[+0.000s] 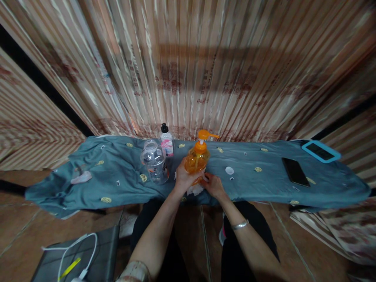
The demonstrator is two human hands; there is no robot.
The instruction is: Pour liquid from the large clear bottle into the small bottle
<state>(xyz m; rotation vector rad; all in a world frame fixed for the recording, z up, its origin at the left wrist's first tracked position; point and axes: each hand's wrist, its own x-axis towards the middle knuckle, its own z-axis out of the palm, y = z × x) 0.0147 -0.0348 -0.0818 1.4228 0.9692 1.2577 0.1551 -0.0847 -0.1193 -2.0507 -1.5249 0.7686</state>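
An orange pump bottle stands near the middle of the cloth-covered table, its nozzle pointing right. My left hand is wrapped round its lower left side. My right hand is at the base on the right, fingers bent in against the bottle; what they pinch, if anything, is hidden. Crumpled white tissue shows under and in front of the bottle, between my hands. Just left are a clear plastic jar and, behind it, a small bottle with a black cap. A white round disc lies to the right.
The table has a teal patterned cloth. On its right lie a black phone and a blue-framed device; a pale pink item is at the left. Behind hangs a striped curtain. A dark case with a white cable sits lower left.
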